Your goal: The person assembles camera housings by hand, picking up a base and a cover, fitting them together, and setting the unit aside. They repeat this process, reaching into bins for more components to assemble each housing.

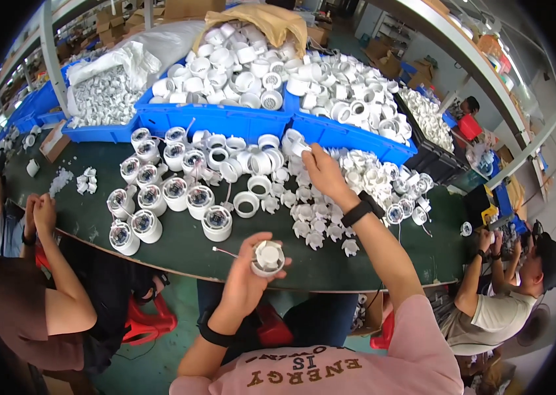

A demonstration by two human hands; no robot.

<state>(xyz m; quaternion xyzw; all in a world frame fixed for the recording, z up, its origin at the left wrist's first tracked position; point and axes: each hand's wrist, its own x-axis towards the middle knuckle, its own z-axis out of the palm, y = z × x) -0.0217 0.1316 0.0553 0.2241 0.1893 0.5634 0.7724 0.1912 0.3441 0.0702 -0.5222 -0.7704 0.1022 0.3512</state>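
My left hand is closed round a small white fan unit, held above the near table edge. A thin wire with a small plug sticks out from it to the left. Farther off, my right hand reaches to the front of the blue bins, its fingers pinching a white plastic housing. Beside it lie white housing rings and petal-shaped white parts. To the left stand several white cylindrical units with clear-looking round tops, some with wires.
Blue bins heaped with white plastic parts line the table's far side; a black crate stands at their right. More small wired units lie at right. People work on both sides. A metal shelf frame rises overhead.
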